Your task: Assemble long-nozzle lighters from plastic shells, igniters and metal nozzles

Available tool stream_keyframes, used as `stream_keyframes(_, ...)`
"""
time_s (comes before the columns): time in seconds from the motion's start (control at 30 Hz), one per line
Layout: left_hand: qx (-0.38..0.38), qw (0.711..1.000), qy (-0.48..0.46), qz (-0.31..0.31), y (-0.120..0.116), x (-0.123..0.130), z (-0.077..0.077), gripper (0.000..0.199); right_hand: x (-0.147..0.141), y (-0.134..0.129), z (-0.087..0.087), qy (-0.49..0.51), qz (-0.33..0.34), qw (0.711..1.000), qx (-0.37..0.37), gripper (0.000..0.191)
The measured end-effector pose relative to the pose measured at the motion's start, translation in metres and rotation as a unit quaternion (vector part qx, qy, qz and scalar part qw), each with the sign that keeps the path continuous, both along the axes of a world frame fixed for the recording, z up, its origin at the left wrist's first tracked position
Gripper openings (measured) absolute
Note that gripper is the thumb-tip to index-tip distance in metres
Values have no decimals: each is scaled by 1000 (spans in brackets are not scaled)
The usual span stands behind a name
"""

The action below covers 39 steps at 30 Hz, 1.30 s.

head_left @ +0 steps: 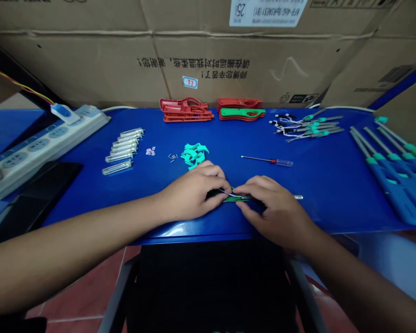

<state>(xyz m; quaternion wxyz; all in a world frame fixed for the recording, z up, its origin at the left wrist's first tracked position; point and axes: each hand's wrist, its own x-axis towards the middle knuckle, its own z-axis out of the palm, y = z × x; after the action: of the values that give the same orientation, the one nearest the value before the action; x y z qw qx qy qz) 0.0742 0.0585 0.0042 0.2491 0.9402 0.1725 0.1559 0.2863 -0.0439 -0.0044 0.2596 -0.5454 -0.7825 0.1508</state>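
Note:
Close to the table's front edge, a green lighter shell (pixel 230 200) lies between my two hands. My left hand (pixel 203 190) is closed at its left end, thumb and fingers by a thin white wire (pixel 225 191) that runs along the shell. The fingers of my right hand (pixel 275 206) close around the other end, where a metal tube (pixel 298 197) sticks out past the knuckles. Most of the shell's inside is covered by my fingers. Just beyond my left hand is a pile of teal triggers (pixel 194 155).
Around lie a screwdriver (pixel 280 162), small screws (pixel 173 157), white bits (pixel 150 151), clear tanks (pixel 119 166), red shells (pixel 187 118), a green shell (pixel 241 112) on a red stack, wired rods (pixel 319 127) and blue lighters (pixel 391 180). A power strip (pixel 38 145) and cardboard (pixel 107 69) border the table.

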Motion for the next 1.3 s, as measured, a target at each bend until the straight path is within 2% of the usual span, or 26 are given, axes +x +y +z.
stream_keyframes(0.17,33,999,7,18,3,-3,2,15,-2,-1,-9,17,4,1000,20,17)
stream_keyframes(0.33,76,997,13,3,-1,-5,9,18,-2,-1,-7,19,7,1000,9,21)
stream_keyframes(0.47,138,989,54,-2,-9,-6,13,23,-2,0,-6,22,14,1000,8,21)
stream_keyframes(0.7,238,968,49,-66,-4,-16,15,17,-1,2,-5,4,21,1000,-17,23)
stream_keyframes(0.83,232,971,59,-27,-4,-20,19,16,-1,2,-4,-6,17,1000,-26,20)
stream_keyframes(0.93,239,968,78,12,-14,-22,21,20,-1,2,-4,-12,11,999,-32,19)
stream_keyframes(1.03,241,966,87,25,-27,-26,15,24,-1,2,-5,-19,11,999,-34,17)
stream_keyframes(1.13,244,965,90,42,-32,-29,8,20,-1,2,-6,-24,12,999,-36,15)
stream_keyframes(1.3,288,956,61,14,-32,-29,8,13,0,2,-6,-19,11,999,-42,15)
